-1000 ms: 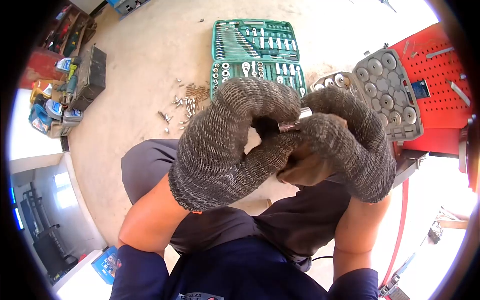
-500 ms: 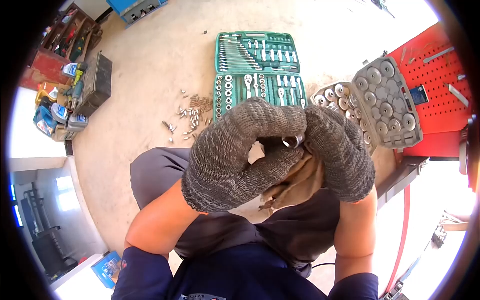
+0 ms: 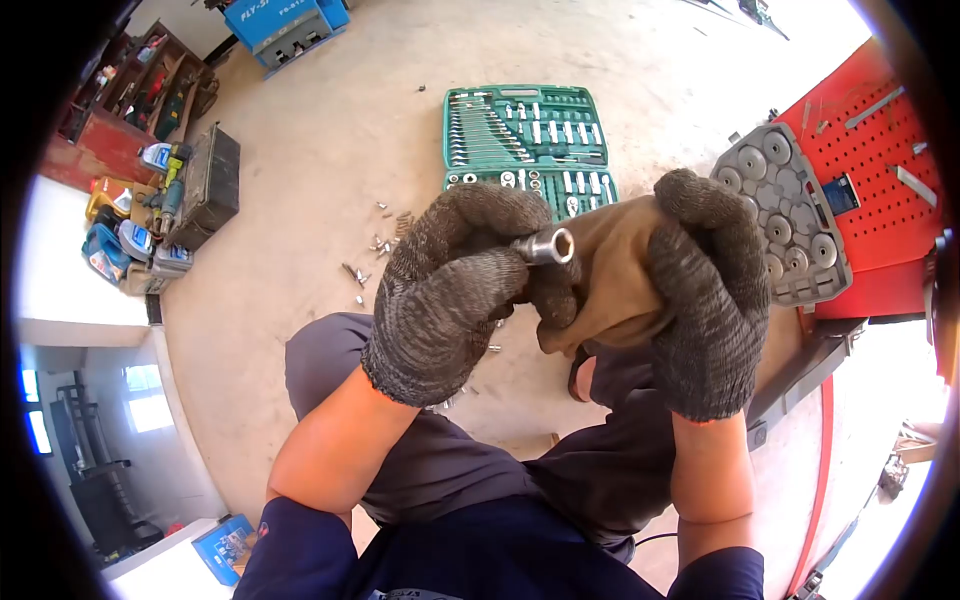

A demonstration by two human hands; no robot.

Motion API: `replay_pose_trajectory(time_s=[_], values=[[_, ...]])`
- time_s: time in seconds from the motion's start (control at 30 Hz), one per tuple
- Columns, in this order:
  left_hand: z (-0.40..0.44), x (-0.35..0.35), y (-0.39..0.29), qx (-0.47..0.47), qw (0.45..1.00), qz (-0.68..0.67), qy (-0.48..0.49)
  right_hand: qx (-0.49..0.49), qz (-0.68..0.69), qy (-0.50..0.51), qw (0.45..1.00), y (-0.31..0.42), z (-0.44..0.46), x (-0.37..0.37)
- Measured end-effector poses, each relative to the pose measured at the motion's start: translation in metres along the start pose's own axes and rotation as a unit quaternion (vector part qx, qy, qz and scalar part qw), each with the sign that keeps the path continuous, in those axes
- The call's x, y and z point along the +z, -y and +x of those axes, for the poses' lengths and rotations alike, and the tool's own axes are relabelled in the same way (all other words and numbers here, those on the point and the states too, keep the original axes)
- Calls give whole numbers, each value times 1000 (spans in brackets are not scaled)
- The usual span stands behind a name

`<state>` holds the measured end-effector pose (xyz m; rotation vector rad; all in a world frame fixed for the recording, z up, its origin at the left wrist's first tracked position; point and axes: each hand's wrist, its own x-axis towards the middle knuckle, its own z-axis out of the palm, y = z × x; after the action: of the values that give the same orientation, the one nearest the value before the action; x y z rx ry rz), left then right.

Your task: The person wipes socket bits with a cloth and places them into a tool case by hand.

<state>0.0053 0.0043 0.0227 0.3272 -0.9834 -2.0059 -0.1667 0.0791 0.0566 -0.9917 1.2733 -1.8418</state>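
Note:
Both my hands wear dark grey knitted gloves and are raised over my lap. My left hand [image 3: 445,290] pinches a shiny metal socket [image 3: 548,248], its hollow end pointing right. Beside it, my right hand [image 3: 710,290] grips a brown cloth [image 3: 615,265], which spreads leftward to just behind the socket. Beyond my hands a green socket set case [image 3: 525,165] lies unfolded on the floor, with wrenches, sockets and ratchets in its slots; my gloves and the cloth cover its near part. Several loose sockets [image 3: 383,245] are scattered left of the case.
A grey case of round metal cups [image 3: 790,215] leans at the right against a red perforated panel [image 3: 870,150]. Bottles [image 3: 135,240] and a dark toolbox [image 3: 208,185] stand at the left. At the back left is a blue machine [image 3: 285,30].
My hands have moved apart. The socket, partly hidden between the gloves before, now shows in my left fingers. The cloth has come up with my right hand, and the view has shifted slightly.

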Motion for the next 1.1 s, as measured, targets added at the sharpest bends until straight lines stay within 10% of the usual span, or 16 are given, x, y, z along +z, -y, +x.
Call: replay_pose_trajectory(time_s=[0.27,0.47,0.67,0.93,1.1], values=[[-4,7,-1,-63,996,41,-52,-221,-216,185,933,2,-2,1],[-6,4,-4,-72,991,113,0,217,68,226,947,22,-8,1],[-6,9,-4,-127,985,-105,43,97,74,124,985,15,-8,0],[-6,10,3,-112,993,-6,34,9,-29,203,979,21,-10,-3],[-5,17,7,-112,992,-51,-23,113,42,164,979,18,-2,-10]])
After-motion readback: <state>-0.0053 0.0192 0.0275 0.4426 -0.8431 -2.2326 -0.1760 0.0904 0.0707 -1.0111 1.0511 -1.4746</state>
